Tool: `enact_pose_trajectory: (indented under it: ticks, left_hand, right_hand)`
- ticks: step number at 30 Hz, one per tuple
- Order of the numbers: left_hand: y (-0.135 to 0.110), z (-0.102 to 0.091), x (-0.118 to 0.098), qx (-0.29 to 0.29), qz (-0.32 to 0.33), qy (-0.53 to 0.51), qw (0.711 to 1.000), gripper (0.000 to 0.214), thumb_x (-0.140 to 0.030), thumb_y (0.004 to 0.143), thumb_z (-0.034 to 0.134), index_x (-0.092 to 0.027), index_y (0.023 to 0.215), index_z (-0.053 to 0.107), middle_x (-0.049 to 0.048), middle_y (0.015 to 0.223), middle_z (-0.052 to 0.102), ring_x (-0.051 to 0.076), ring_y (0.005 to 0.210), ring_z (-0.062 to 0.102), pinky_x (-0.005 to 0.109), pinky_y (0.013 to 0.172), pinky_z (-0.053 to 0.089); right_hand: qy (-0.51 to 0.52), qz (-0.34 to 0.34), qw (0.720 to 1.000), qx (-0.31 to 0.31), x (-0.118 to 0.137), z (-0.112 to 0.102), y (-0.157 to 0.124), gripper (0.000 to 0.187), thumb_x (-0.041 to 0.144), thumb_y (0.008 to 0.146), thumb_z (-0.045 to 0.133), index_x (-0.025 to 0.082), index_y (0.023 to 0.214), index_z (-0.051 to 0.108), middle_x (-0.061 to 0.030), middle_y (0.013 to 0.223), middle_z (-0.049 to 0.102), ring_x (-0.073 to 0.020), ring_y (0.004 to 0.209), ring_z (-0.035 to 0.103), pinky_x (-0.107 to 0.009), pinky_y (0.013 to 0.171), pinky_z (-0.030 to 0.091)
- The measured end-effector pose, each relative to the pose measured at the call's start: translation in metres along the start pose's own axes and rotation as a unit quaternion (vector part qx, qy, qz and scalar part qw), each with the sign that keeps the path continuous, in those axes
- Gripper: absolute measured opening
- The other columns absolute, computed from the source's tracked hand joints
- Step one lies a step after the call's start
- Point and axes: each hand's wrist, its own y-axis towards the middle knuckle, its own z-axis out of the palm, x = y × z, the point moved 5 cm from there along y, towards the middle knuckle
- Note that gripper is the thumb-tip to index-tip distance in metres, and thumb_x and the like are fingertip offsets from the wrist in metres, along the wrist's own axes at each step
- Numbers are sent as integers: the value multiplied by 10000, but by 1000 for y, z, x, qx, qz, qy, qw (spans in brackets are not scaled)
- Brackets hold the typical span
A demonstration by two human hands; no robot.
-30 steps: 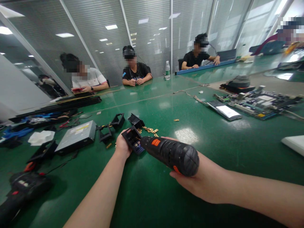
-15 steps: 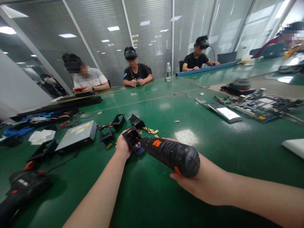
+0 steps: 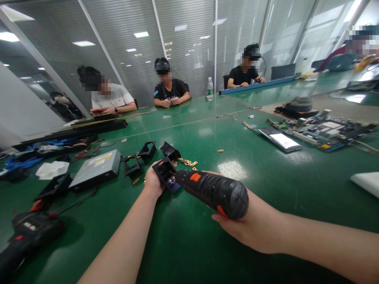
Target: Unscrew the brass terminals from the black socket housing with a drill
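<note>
My left hand (image 3: 154, 181) is closed round the left side of a black plastic housing (image 3: 164, 169), whose open side faces me and shows small metal parts inside. In my right hand (image 3: 245, 221) is a black and orange cordless screwdriver (image 3: 213, 191), its nose pointed into the housing. The tool's tip is hidden, so I cannot tell whether it touches anything. Just beyond the housing lie small brass plates (image 3: 187, 162) in a loose pile. More black housings, one (image 3: 147, 151) behind my left hand and another (image 3: 132, 167) nearer it, rest on the green table (image 3: 189, 244).
A silver disc drive (image 3: 94, 169) and a second power tool (image 3: 32, 228) lie at left. On the right are a phone-like slab (image 3: 280, 139) and a circuit board (image 3: 328, 130). Several people sit across the table; a water bottle (image 3: 210, 90) stands near them.
Almost nothing differs. The screwdriver and my right hand have shifted very slightly; my left hand keeps its hold on the housing.
</note>
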Motion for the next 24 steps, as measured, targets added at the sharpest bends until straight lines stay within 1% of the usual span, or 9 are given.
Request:
enact_pose_trajectory:
  ticks: [3,5,7,9,11,15,19,22,24]
  left_hand:
    - [0,0,0,5,-1,-3,1000,138,-277,700,549,-179,779,606,16,633,616,206,552,603,344,565,495]
    - [0,0,0,7,2,-8,1000,136,-273,698,552,-179,779,606,15,630,615,205,554,604,346,571,498]
    - [1,0,0,6,3,-12,1000,137,-273,699,554,-178,783,606,16,631,615,207,562,607,351,581,503]
    - [2,-1,1,5,4,-13,1000,140,-274,701,553,-176,784,607,18,635,617,209,568,610,353,585,505]
    - [2,-1,1,4,6,-9,1000,139,-275,702,553,-176,782,608,20,637,619,211,567,609,354,578,504]
    - [2,-1,1,8,2,-3,1000,141,-282,702,555,-178,780,610,23,637,620,216,564,607,362,577,504]
    - [0,0,0,9,-3,0,1000,146,-290,705,550,-178,775,613,22,640,619,214,567,611,358,585,500]
    - [0,0,0,8,-6,1,1000,151,-290,705,545,-179,780,615,18,635,615,212,566,612,348,580,494]
    - [0,-1,1,5,-5,0,1000,152,-289,707,543,-183,787,616,14,633,614,211,568,615,343,578,492]
  right_hand:
    - [-6,1,1000,3,-1,0,1,521,55,782,550,260,1259,523,-26,1440,476,-226,1335,446,-396,1162,329]
    - [-1,0,1000,5,-1,0,1,509,77,803,549,263,1275,510,-22,1441,476,-215,1328,453,-371,1155,345]
    - [2,4,1000,4,-1,0,0,598,84,804,551,264,1361,427,-30,1436,481,-209,1319,463,-355,1140,370]
    - [-4,6,1000,5,-3,2,-1,687,73,791,552,266,1419,351,-37,1432,487,-214,1320,462,-364,1138,372]
    - [-9,9,1000,6,-4,2,-1,716,69,786,555,262,1436,326,-42,1432,485,-219,1317,465,-367,1137,374]
    - [-11,3,1000,2,-3,1,-1,643,64,779,563,257,1375,418,-43,1442,472,-223,1318,467,-360,1136,375]
    - [-12,1,1000,-1,-2,0,0,682,48,772,561,255,1399,392,-44,1435,483,-219,1318,467,-359,1137,373]
    - [-13,-16,1000,0,0,1,0,547,85,814,551,259,1327,474,-39,1421,496,-218,1302,482,-366,1138,371]
    - [-17,-17,1000,-1,0,1,0,512,95,821,550,251,1306,494,-50,1414,502,-225,1287,497,-375,1129,382]
